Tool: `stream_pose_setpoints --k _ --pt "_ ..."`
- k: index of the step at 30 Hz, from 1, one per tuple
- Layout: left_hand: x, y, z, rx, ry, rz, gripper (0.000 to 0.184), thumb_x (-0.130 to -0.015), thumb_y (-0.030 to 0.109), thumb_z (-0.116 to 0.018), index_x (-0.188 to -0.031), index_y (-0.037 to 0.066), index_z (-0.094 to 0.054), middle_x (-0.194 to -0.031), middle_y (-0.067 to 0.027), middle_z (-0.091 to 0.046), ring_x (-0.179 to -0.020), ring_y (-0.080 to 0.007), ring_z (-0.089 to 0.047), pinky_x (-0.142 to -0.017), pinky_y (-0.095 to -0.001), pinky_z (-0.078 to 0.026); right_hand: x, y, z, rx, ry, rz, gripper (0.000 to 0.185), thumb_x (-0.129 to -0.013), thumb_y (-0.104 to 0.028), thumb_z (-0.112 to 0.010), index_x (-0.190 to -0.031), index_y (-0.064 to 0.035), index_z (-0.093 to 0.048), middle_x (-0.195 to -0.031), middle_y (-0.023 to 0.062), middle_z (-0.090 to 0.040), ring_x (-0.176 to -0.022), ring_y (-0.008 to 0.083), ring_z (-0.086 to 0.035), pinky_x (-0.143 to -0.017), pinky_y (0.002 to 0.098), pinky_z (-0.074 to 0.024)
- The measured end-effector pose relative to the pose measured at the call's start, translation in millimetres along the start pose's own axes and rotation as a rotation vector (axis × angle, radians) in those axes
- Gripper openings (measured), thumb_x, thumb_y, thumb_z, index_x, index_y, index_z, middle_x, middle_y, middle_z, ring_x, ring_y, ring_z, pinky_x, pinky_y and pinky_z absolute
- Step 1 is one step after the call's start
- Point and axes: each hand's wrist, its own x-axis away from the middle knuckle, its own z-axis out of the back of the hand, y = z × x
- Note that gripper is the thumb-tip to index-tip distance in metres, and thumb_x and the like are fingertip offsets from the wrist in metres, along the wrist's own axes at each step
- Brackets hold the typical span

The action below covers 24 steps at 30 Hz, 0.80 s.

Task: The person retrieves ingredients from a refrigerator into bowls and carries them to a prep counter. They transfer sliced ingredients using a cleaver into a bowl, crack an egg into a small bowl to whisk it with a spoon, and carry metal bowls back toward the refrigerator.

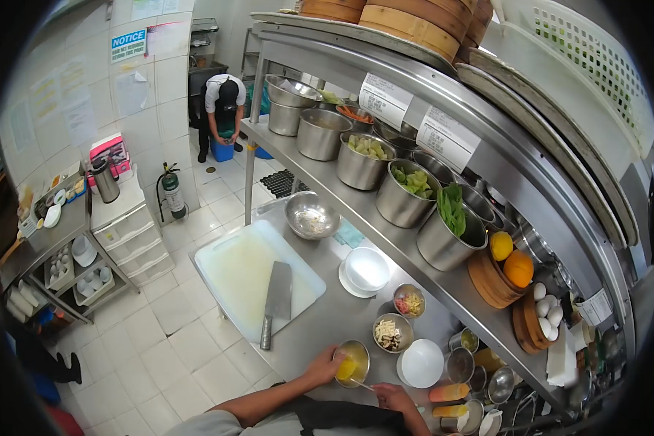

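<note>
Your left fingers (332,358) are closed on the near-left rim of a small, round metal bowl (365,354), its curved wall smooth and shiny, and your right fingers (385,392) are wrapped around a thin, straight utensil (362,385) whose far end dips toward the glossy yellow liquid (347,368) inside. That bowl sits right at your left fingers, just ahead and left of your right ones, over the brushed-steel table (305,338). Ahead and to the right of your left fingers stand two more metal bowls, the nearer holding pale and brown chopped pieces (389,335), the farther red and yellow shreds (408,302). A smooth white dish (421,363) lies just ahead and right of your right fingers. Ahead and left of your left fingers, a broad cleaver (278,285) with a flat, dark blade rests on a pale, rounded-corner board (225,265), its handle pointing back toward you. Your left forearm (272,402) reaches in from the lower left, fairly straight, with the hand turned in against the rim. Your right hand is nearer your body, knuckles up and fingers curled inward, its forearm (416,421) angling in from the lower right.
</note>
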Motion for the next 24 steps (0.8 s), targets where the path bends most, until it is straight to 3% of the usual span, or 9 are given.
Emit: stream_pose_setpoints --k 2,5,8,11,14,17,20,23,24 --pt "-7 -2 8 0.026 -0.01 0.017 0.071 -0.102 0.058 -0.043 -0.142 0.0 -0.049 -0.134 -0.0257 -0.06 -0.127 -0.0385 -0.058 -0.109 -0.0434 -0.042 0 -18 -16 0.087 0.163 0.04 0.026 -0.097 -0.014 -0.063 -0.12 -0.0029 -0.069 -0.074 -0.004 -0.055 -0.058 0.0068 -0.048 -0.052 0.0238 -0.0409" --pt "-16 -5 17 -0.041 0.015 0.041 0.067 -0.103 0.057 -0.043 -0.14 0.001 -0.051 -0.131 -0.0242 -0.062 -0.124 -0.0372 -0.06 -0.106 -0.0429 -0.044 8 -43 -27 0.135 0.06 -0.013 0.026 -0.097 -0.015 -0.061 -0.119 -0.0027 -0.07 -0.072 -0.0042 -0.054 -0.058 0.0067 -0.048 -0.051 0.0236 -0.0396" --pt "-24 -12 27 0.053 -0.01 -0.035 0.065 -0.103 0.056 -0.044 -0.139 0.002 -0.051 -0.128 -0.0236 -0.064 -0.121 -0.0366 -0.061 -0.104 -0.0428 -0.045 4 -45 -26 0.066 0.167 0.052 0.026 -0.097 -0.016 -0.062 -0.118 -0.0026 -0.07 -0.073 -0.0043 -0.055 -0.057 0.0062 -0.048 -0.051 0.0232 -0.0394" --pt "-32 -14 30 0.096 -0.087 0.064 0.064 -0.103 0.055 -0.045 -0.139 0.003 -0.051 -0.128 -0.0238 -0.063 -0.121 -0.0366 -0.061 -0.104 -0.0427 -0.045 9 -55 -32 0.534 0.162 0.223 0.025 -0.097 -0.016 -0.062 -0.116 -0.0021 -0.071 -0.072 -0.0052 -0.055 -0.056 0.006 -0.047 -0.05 0.0226 -0.0382" --pt "-36 -18 31 0.081 -0.09 0.069 0.066 -0.103 0.055 -0.046 -0.141 0.002 -0.049 -0.13 -0.0244 -0.062 -0.123 -0.0369 -0.06 -0.105 -0.0425 -0.044 4 -56 -37 0.204 0.15 0.062 0.026 -0.097 -0.019 -0.063 -0.116 -0.0042 -0.071 -0.071 -0.0052 -0.056 -0.056 0.0057 -0.048 -0.051 0.0238 -0.0391" --pt "-46 -31 25 0.107 -0.087 0.045 0.067 -0.103 0.055 -0.045 -0.142 0.001 -0.048 -0.133 -0.0254 -0.061 -0.125 -0.0375 -0.059 -0.107 -0.0424 -0.044 -8 -46 -41 0.532 0.221 0.26 0.024 -0.097 -0.02 -0.063 -0.114 -0.0043 -0.071 -0.07 -0.0046 -0.055 -0.056 0.0059 -0.048 -0.05 0.0239 -0.0385" --pt "-56 -43 19 0.096 -0.069 0.062 0.068 -0.102 0.054 -0.046 -0.143 0.0 -0.047 -0.133 -0.0265 -0.06 -0.126 -0.0382 -0.058 -0.108 -0.0426 -0.043 -5 -54 -44 0.065 0.172 0.025 0.024 -0.098 -0.022 -0.062 -0.112 -0.0061 -0.072 -0.07 -0.0048 -0.056 -0.056 0.0057 -0.048 -0.05 0.0245 -0.0392" --pt "-60 -44 18 0.126 -0.047 0.05 0.067 -0.102 0.053 -0.048 -0.143 0.0 -0.047 -0.132 -0.027 -0.061 -0.125 -0.0388 -0.059 -0.107 -0.043 -0.044 -12 -48 -42 0.583 0.253 0.258 0.023 -0.098 -0.02 -0.061 -0.112 -0.0044 -0.071 -0.069 -0.0045 -0.054 -0.055 0.0063 -0.046 -0.05 0.0243 -0.0379" --pt "-61 -44 19 0.141 -0.039 0.036 0.066 -0.102 0.052 -0.049 -0.142 0.0 -0.047 -0.131 -0.027 -0.061 -0.124 -0.0389 -0.06 -0.106 -0.0431 -0.044 -10 -50 -43 0.399 0.213 0.163 0.024 -0.098 -0.02 -0.061 -0.113 -0.0046 -0.071 -0.069 -0.0044 -0.055 -0.055 0.0064 -0.047 -0.05 0.0246 -0.0384"
